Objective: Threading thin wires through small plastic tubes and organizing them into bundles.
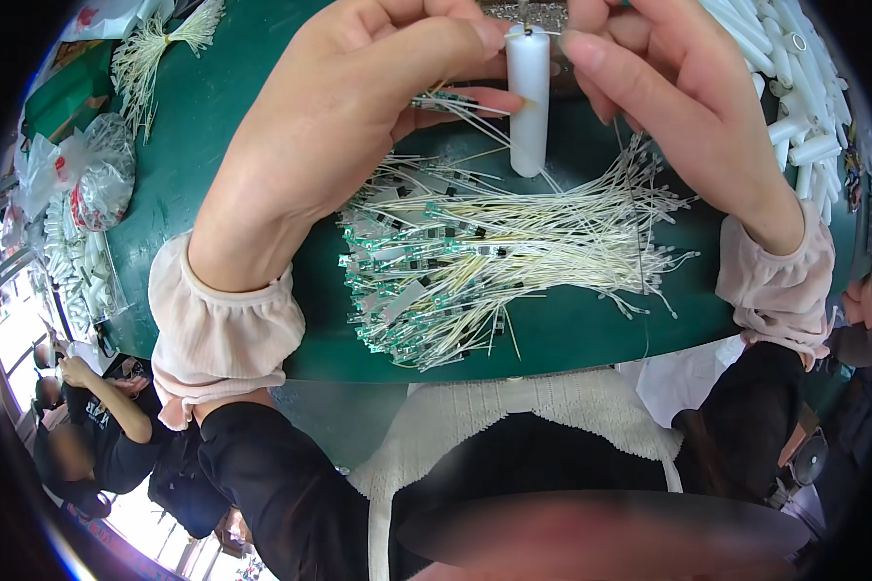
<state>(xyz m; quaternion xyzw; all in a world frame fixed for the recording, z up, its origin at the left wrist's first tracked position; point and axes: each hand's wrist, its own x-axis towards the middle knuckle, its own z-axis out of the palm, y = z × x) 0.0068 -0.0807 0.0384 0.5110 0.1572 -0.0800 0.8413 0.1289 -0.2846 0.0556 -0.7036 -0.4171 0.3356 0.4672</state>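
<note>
A white candle-shaped tube (pixel 528 107) stands nearly upright between my hands, over the far part of the table. My left hand (pixel 358 92) is closed on it, a fingertip against its side and the thumb beside its upper end. Small green circuit boards with white leads (pixel 446 100) are also tucked in that hand's fingers. Across the tube's top runs a thin wire (pixel 543 33), meeting the bent thumb of my right hand (pixel 683 92); its fingertips are partly hidden. Below lies a large bundle of white-wired circuit boards (pixel 513 247), boards to the left, wire tips to the right.
White tubes (pixel 799 92) are heaped at the far right of the green table (pixel 203 116). A tied wire bundle (pixel 155 68) lies far left, near a clear plastic bag (pixel 102 179) and more white pieces (pixel 73 261). Another person (pixel 97 416) sits at lower left.
</note>
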